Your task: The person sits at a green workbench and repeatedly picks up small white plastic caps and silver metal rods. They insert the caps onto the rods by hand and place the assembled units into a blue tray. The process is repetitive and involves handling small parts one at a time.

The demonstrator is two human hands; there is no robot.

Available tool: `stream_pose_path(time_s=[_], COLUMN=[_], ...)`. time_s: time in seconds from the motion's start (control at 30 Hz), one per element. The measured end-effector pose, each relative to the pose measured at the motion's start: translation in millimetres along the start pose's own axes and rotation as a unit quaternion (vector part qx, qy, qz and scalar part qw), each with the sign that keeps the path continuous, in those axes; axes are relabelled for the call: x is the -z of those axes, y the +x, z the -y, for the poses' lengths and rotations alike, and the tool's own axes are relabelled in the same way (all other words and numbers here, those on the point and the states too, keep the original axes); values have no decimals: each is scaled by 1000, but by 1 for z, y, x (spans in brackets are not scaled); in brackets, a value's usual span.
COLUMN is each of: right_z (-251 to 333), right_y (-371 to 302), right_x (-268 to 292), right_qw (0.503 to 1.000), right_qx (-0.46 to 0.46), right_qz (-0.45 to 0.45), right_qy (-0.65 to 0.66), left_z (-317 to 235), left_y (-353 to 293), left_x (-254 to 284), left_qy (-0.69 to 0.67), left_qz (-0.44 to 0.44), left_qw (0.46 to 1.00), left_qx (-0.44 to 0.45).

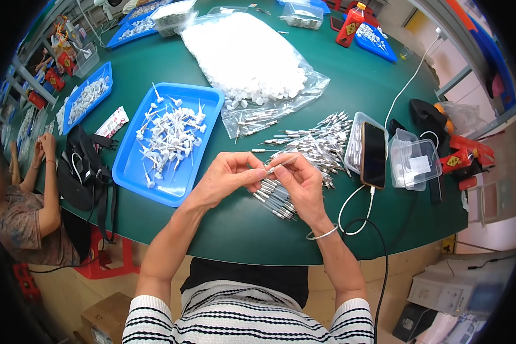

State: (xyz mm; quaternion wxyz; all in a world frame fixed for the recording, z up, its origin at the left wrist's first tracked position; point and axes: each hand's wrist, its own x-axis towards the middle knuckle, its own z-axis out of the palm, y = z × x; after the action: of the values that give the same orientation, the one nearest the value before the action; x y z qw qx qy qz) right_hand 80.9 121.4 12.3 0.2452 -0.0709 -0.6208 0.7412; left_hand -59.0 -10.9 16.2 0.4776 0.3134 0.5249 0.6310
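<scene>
Above the green table (252, 249), my left hand (229, 179) and my right hand (300, 182) meet with their fingertips pinched together. Between them is a small, slender pale piece (272, 169), mostly hidden by the fingers. Just under my hands lies a row of thin metal-tipped rods (274, 200). A larger heap of similar rods (318, 140) spreads out beyond my right hand. To the left, a blue tray (178, 200) holds many white-headed pieces with thin stems (172, 135).
A clear bag of white caps (246, 51) lies at the far middle. On the right, a phone (374, 155) with a white cable leans on a clear box; other clear boxes (414, 163) stand beside it. A red bottle (351, 26) is farther back. Leftward are a black bag (83, 166) and a co-worker (31, 218).
</scene>
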Motion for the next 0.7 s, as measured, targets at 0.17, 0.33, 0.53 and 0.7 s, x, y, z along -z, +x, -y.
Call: stream_pose_path(time_s=[0.17, 0.33, 0.53, 0.7], right_z=[-1, 0, -2, -6], right_y=[-1, 1, 2, 1], right_x=[1, 3, 4, -1], right_qw=[1000, 999, 995, 994], right_qx=[-2, 21, 45, 56], right_qz=[5, -33, -77, -80], right_qy=[-17, 2, 46, 44], left_z=[-6, -11, -2, 6], left_y=[2, 0, 1, 2], left_x=[8, 11, -7, -10], left_qy=[33, 29, -51, -88], left_qz=[15, -46, -40, -51], left_qw=[999, 998, 998, 995], left_qx=[6, 5, 4, -20])
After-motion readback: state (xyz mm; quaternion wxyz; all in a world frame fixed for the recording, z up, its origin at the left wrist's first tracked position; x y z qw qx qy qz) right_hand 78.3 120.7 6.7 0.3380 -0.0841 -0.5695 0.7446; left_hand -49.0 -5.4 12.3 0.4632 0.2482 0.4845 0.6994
